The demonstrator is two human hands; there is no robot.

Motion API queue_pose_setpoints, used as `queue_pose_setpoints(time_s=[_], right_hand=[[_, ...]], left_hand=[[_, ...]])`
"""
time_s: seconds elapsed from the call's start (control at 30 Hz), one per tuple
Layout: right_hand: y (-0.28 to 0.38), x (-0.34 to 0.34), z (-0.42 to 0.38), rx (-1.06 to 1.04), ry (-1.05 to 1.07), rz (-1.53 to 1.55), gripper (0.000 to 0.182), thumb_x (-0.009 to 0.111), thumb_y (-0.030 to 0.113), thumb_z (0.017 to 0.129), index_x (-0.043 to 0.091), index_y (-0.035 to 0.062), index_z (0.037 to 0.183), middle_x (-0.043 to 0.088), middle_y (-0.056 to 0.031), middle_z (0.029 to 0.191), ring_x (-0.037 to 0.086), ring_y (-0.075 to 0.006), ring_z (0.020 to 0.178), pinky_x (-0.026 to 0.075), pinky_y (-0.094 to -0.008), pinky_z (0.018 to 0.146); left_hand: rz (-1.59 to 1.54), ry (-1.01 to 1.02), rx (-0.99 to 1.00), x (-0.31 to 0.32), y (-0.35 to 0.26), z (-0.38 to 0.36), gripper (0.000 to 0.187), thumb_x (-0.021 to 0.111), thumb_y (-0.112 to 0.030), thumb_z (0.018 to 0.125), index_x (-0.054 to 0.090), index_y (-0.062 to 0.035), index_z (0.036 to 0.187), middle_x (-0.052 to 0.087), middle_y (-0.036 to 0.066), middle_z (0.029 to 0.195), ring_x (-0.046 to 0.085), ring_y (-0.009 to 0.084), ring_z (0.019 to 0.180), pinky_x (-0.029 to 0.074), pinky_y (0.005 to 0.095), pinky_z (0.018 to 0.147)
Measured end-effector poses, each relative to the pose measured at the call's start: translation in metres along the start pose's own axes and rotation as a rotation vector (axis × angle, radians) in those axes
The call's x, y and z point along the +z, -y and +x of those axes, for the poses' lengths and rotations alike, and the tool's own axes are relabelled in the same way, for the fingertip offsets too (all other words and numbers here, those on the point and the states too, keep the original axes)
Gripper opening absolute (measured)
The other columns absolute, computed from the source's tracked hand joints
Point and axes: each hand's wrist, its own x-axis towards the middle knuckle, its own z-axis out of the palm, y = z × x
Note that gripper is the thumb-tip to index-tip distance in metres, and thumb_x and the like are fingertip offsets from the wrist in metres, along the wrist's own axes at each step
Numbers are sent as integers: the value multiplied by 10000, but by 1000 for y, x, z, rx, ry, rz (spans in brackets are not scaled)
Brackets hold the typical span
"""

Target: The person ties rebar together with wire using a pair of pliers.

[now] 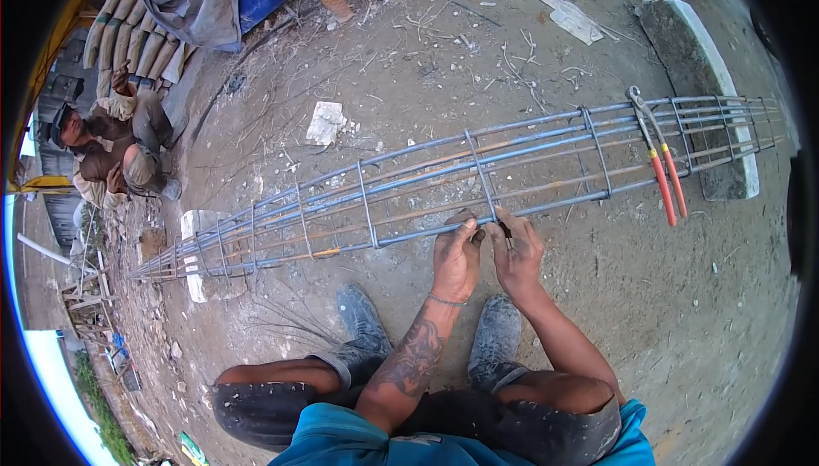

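Observation:
A long cage of steel bars (426,235) with square stirrups lies across the view. My left hand (457,254) is at its near bar, thumb and fingers pinched together beside a stirrup (480,173). Just right of that stirrup, my right hand (517,253) touches the same bar with bent fingers. Whatever the fingertips of either hand grip is too small and dark to make out. Pliers with red and yellow handles (665,183) rest on the right part of the cage, their jaws over the far bar.
Concrete blocks (749,159) (195,288) support the cage near both ends. A person (128,133) squats at the left, near stacked sacks (128,35) and a grey tarp (192,1). Wire scraps and a flat pale piece (326,123) lie on the ground beyond.

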Motion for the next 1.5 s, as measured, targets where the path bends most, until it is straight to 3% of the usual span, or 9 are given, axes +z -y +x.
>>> queue_pose_setpoints(time_s=[0.2,0.27,0.3,0.4,0.63,0.73,1.07,1.13,1.5], right_hand=[[-2,6,-2,-36,-64,22,360,680,-11,808,612,26,1161,628,-163,866,628,-292,723,505,-364,629],[-2,3,-3,-11,-22,8,356,680,-5,816,608,25,1163,628,-161,861,626,-288,720,503,-365,624],[-3,5,-3,-2,-24,8,356,680,-5,816,608,25,1163,628,-161,861,626,-288,720,503,-365,624],[-3,7,-3,-35,-64,7,351,681,-1,821,605,23,1163,629,-159,851,623,-281,708,502,-365,620],[-4,14,-6,-24,-124,42,363,694,10,818,586,18,1164,636,-155,844,638,-270,707,506,-350,619],[-6,15,-7,-22,-157,67,380,703,8,809,571,18,1165,636,-157,839,640,-275,700,509,-344,614],[-14,8,-3,-160,-94,-55,425,750,-8,730,582,38,1117,642,-128,791,635,-278,651,497,-358,555],[-17,7,-1,-166,-92,-48,412,749,-9,730,587,36,1107,649,-132,784,641,-283,643,503,-359,554],[-9,-6,8,-95,46,89,299,689,-6,788,609,33,1074,690,-147,851,690,-313,742,538,-350,598]], left_hand=[[289,-122,-94,18,0,-32,212,616,-181,922,614,-32,1074,619,29,988,558,142,933,422,316,850],[1123,-329,171,24,0,-59,286,701,-233,860,631,-35,1054,619,30,955,551,128,902,411,295,806],[1363,-340,519,42,-20,-58,329,763,-254,780,658,-55,1021,627,44,900,552,169,891,394,330,817],[1958,-135,820,54,-63,-29,258,754,-213,759,686,-79,969,649,63,898,550,233,910,367,375,845],[1798,47,430,51,-74,-3,166,691,-209,806,720,-50,841,706,102,835,629,263,786,460,364,758],[1757,23,368,63,-75,3,171,680,-195,807,712,-29,832,702,123,774,658,277,660,496,347,646],[1490,40,349,62,-45,15,152,633,-114,828,661,28,872,680,172,757,674,240,648,510,323,621],[1472,187,570,53,-45,12,135,614,-87,833,634,1,933,664,175,877,657,327,726,505,387,640],[1543,636,1085,20,-50,16,294,706,47,711,638,-29,987,646,96,975,662,291,924,568,358,746]])
